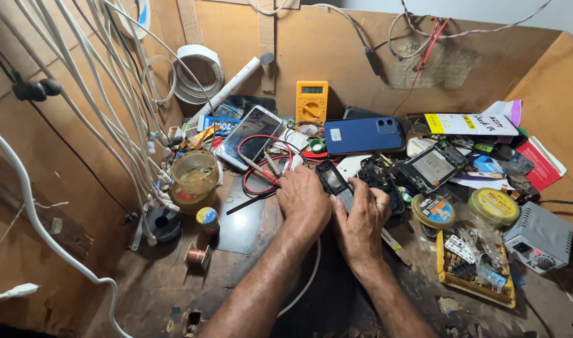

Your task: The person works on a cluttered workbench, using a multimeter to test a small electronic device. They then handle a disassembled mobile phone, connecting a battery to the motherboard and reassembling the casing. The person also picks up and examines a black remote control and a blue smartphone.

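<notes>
Both the left hand (pixel 303 199) and the right hand (pixel 361 220) grip a small dark phone frame (pixel 332 178) beside the blue phone (pixel 363 135) and yellow multimeter (pixel 311 102).

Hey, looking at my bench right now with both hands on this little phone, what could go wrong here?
1. The left hand lies on the red and black probe leads; a shift could drag them and tug the yellow multimeter.
2. The small phone sits amid loose parts; the right hand might nudge the open phone frame or tins.
3. The blue phone rests atop clutter and may slide.
</notes>
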